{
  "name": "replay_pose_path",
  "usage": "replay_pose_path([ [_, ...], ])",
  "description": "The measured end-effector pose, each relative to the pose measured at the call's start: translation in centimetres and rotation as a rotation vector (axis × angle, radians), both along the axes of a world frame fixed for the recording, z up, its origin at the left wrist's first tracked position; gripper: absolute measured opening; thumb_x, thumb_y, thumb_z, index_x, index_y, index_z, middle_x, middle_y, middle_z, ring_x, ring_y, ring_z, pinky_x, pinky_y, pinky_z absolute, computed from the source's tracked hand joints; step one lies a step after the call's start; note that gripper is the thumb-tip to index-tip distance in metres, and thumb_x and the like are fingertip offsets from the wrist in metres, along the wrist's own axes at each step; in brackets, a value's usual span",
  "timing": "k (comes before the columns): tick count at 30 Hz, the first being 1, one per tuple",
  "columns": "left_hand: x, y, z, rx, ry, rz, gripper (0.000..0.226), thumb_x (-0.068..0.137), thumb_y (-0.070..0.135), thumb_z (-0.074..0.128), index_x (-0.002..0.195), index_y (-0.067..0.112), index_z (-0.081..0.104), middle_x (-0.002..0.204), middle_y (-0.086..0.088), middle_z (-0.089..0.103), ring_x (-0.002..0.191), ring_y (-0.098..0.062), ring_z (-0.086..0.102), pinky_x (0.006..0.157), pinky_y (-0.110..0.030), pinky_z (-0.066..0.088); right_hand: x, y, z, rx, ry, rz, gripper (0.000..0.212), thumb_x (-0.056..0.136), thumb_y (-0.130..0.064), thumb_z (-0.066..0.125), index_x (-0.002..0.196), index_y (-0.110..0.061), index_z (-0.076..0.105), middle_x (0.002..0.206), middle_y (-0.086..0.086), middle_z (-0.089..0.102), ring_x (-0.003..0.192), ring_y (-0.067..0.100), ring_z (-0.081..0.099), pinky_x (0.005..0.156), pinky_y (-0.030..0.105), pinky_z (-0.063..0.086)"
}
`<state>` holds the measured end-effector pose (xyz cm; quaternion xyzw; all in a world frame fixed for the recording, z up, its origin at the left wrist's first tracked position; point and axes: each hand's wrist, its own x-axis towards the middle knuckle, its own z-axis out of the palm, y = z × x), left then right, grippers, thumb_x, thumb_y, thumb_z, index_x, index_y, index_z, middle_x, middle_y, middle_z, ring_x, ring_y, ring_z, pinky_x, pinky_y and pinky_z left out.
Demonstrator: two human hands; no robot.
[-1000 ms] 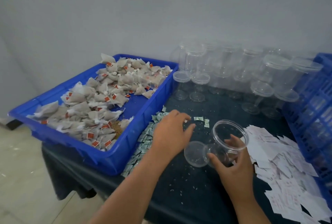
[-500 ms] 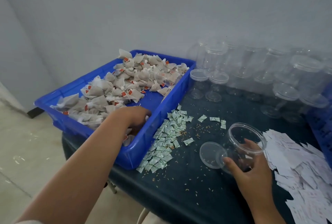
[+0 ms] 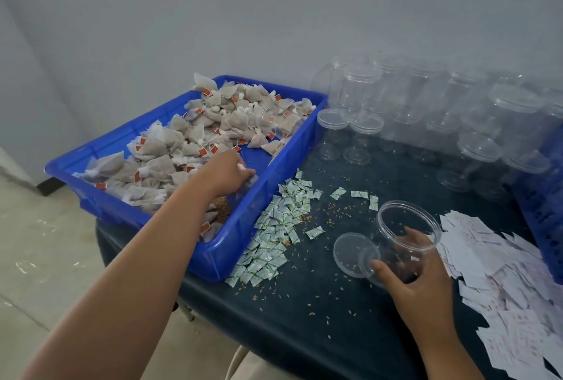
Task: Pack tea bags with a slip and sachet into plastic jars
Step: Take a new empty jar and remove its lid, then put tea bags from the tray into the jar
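Your left hand (image 3: 227, 174) curls its fingers round a tea bag (image 3: 251, 179) inside the blue tray (image 3: 213, 260), while your right hand (image 3: 417, 276) grips the open jar (image 3: 405, 221), tilted on the table (image 3: 304, 318) beside its lid (image 3: 350, 253).

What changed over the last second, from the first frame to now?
The left hand left the sachets on the table, crossed leftward into the blue tray and now closes its fingers on a tea bag. The right hand held the open plastic jar tilted throughout, its lid lying beside it.
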<state>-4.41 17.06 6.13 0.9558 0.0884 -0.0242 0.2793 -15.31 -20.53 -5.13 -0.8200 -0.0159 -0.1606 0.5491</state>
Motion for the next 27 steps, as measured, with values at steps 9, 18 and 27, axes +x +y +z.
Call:
replay_pose_path([
  [9, -0.5, -1.7, 2.4, -0.044, -0.291, 0.037, 0.02, 0.103, 0.04, 0.061, 0.094, 0.029, 0.076, 0.093, 0.002, 0.074, 0.081, -0.017, 0.067, 0.069, -0.031, 0.047, 0.1, 0.4, 0.4, -0.062, -0.01, 0.052, 0.08, 0.062, -0.063, 0.093, 0.131, -0.051, 0.054, 0.123, -0.037, 0.063, 0.115, -0.012, 0.06, 0.087, 0.019, 0.047],
  [18, -4.3, -14.4, 6.0, -0.243, -0.421, -0.313, 0.017, 0.089, 0.052, 0.076, 0.086, 0.037, 0.068, 0.072, 0.017, 0.067, 0.057, 0.005, 0.055, 0.051, -0.008, 0.04, 0.1, 0.4, 0.8, -0.128, -0.023, 0.097, 0.078, 0.06, -0.074, 0.086, 0.128, -0.058, 0.051, 0.127, -0.038, 0.059, 0.116, -0.012, 0.06, 0.087, 0.0, 0.042],
  [27, -4.8, -19.4, 4.7, -0.074, -0.31, -0.595, 0.022, 0.099, 0.054, 0.062, 0.098, 0.036, 0.073, 0.092, 0.02, 0.068, 0.088, 0.001, 0.063, 0.08, -0.026, 0.053, 0.0, 0.2, 0.7, -0.08, -0.055, 0.06, 0.076, 0.059, -0.07, 0.088, 0.126, -0.058, 0.054, 0.123, -0.033, 0.064, 0.111, -0.009, 0.063, 0.084, 0.005, 0.045],
])
